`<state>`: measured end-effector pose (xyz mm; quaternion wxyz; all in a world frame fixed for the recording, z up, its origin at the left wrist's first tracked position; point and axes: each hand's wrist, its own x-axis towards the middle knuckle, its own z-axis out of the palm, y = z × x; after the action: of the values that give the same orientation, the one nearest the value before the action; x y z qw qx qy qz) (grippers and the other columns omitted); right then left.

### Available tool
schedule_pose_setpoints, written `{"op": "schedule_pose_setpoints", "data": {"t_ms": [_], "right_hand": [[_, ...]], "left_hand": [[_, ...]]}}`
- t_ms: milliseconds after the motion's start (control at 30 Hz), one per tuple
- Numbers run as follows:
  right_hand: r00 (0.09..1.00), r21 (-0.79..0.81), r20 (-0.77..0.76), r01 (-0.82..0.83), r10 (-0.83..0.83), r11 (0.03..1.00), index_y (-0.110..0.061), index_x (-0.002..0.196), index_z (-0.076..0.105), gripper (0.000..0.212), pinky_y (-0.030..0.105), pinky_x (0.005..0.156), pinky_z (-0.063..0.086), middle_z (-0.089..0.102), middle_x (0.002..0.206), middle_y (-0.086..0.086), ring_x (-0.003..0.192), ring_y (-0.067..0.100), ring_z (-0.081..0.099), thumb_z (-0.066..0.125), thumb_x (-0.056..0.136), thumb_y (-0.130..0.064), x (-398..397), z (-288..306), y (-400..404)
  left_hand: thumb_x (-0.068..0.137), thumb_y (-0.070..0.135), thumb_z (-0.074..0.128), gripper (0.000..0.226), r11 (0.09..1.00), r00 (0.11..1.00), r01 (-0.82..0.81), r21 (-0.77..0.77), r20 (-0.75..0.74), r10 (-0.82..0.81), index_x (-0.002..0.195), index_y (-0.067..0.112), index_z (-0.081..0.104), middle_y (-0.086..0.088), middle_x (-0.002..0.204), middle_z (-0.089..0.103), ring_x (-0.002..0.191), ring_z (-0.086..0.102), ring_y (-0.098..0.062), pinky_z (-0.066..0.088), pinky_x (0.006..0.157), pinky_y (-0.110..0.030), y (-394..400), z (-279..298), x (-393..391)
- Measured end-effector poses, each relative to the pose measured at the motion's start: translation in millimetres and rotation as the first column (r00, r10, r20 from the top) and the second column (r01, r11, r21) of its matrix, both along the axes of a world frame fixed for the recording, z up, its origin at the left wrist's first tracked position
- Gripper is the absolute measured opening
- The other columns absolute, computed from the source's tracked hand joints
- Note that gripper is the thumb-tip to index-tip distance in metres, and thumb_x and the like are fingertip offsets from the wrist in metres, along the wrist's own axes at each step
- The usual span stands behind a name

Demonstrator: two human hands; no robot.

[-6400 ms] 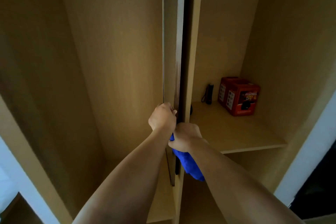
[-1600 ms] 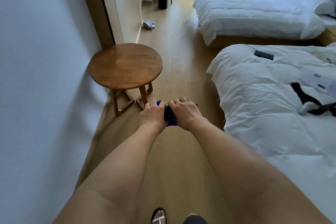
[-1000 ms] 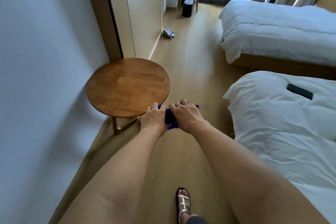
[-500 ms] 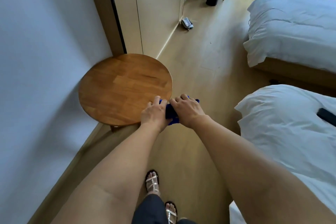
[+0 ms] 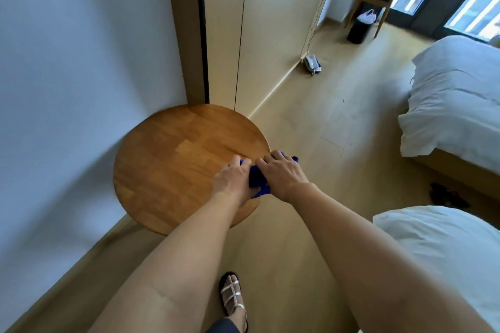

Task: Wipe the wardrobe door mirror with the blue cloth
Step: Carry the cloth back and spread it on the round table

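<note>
Over the near edge of the round wooden table (image 5: 176,159), both hands grasp the bunched blue cloth (image 5: 257,180) — left hand (image 5: 234,180) and right hand (image 5: 281,174) side by side, likely folding it or readying to set it down — no mirror shows here.

Both hands are holding a blue cloth (image 5: 257,178) over the near right edge of a round wooden table (image 5: 173,159). The left hand (image 5: 232,178) and right hand (image 5: 281,174) are lying side by side, fingers curled over the bunched cloth. The table is standing against a white wall (image 5: 81,62). A sandalled foot (image 5: 233,297) is showing on the wooden floor (image 5: 311,116). White beds (image 5: 454,105) are lying to the right.
</note>
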<state>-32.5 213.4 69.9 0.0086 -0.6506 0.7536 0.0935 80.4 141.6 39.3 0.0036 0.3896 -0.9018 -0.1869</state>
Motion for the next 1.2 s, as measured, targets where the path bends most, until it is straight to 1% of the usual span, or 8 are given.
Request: {"op": "schedule_pose_setpoints", "data": {"t_ms": [100,233,333,533,700,867,1000,1200], "right_hand": [[0.999,0.017,0.010,-0.047,0.047,0.999,-0.016,0.121,0.044,0.036,0.032,0.096,0.037,0.054,0.121,0.002,0.120,0.023,0.042,0.058,0.088,-0.021,-22,-3,-42],[0.992,0.033,0.037,-0.125,0.124,0.992,-0.016,0.122,0.044,0.037,0.033,0.098,0.036,0.054,0.121,0.002,0.119,0.023,0.042,0.057,0.088,-0.020,-35,-14,-86],[0.981,0.056,0.057,-0.191,0.188,0.980,-0.017,0.119,0.045,0.035,0.032,0.097,0.037,0.054,0.119,0.002,0.117,0.022,0.042,0.058,0.087,-0.021,-37,-21,-115],[0.931,0.048,0.107,-0.354,0.348,0.934,-0.017,0.117,0.046,0.032,0.032,0.096,0.037,0.054,0.118,0.001,0.116,0.021,0.042,0.058,0.087,-0.020,-42,-33,-177],[0.872,0.049,0.116,-0.483,0.476,0.874,-0.018,0.118,0.047,0.035,0.033,0.097,0.038,0.054,0.118,0.001,0.116,0.021,0.043,0.060,0.085,-0.017,-62,-41,-227],[0.783,0.064,0.124,-0.619,0.609,0.783,-0.019,0.115,0.049,0.032,0.033,0.096,0.038,0.056,0.115,0.000,0.112,0.020,0.045,0.061,0.085,-0.018,-100,-48,-265],[0.716,0.072,0.187,-0.693,0.672,0.718,-0.020,0.114,0.050,0.034,0.033,0.097,0.037,0.057,0.113,-0.001,0.110,0.018,0.045,0.063,0.083,-0.017,-126,-60,-288],[0.620,0.066,0.232,-0.778,0.749,0.624,-0.019,0.114,0.047,0.031,0.031,0.092,0.037,0.056,0.116,-0.001,0.111,0.018,0.045,0.059,0.086,-0.024,-134,-90,-308]], "left_hand": [[0.079,0.046,0.066,0.054,0.997,0.998,-0.067,0.032,-0.008,0.067,0.120,0.022,0.042,-0.003,0.122,0.042,0.103,0.052,-0.024,0.050,0.080,-0.036,-34,-2,-18],[0.079,0.048,0.065,0.049,0.985,0.987,-0.161,0.070,0.030,0.159,0.115,0.022,0.043,-0.002,0.119,0.042,0.095,0.054,-0.023,0.043,0.067,-0.032,-68,-8,-25],[0.080,0.047,0.064,0.046,0.970,0.974,-0.221,0.099,0.069,0.215,0.112,0.022,0.043,-0.001,0.118,0.042,0.093,0.054,-0.023,0.039,0.064,-0.031,-89,-13,-23],[0.079,0.049,0.064,0.050,0.924,0.926,-0.371,0.098,0.119,0.359,0.116,0.023,0.043,-0.002,0.122,0.044,0.103,0.051,-0.024,0.043,0.073,-0.033,-129,-26,-23],[0.079,0.051,0.064,0.054,0.839,0.842,-0.535,0.101,0.151,0.519,0.120,0.023,0.044,-0.004,0.129,0.042,0.114,0.045,-0.025,0.044,0.084,-0.036,-158,-35,-46],[0.079,0.048,0.064,0.045,0.740,0.744,-0.668,0.084,0.105,0.660,0.114,0.024,0.049,-0.002,0.121,0.045,0.105,0.048,-0.022,0.037,0.072,-0.029,-170,-41,-85],[0.080,0.045,0.063,0.043,0.668,0.668,-0.742,0.059,0.140,0.730,0.115,0.024,0.048,-0.001,0.121,0.047,0.103,0.048,-0.020,0.037,0.073,-0.028,-177,-44,-115],[0.083,0.019,0.060,0.042,0.529,0.536,-0.844,0.090,0.162,0.828,0.121,0.022,0.042,-0.003,0.128,0.041,0.104,0.047,-0.024,0.042,0.078,-0.032,-177,-66,-132]]}}
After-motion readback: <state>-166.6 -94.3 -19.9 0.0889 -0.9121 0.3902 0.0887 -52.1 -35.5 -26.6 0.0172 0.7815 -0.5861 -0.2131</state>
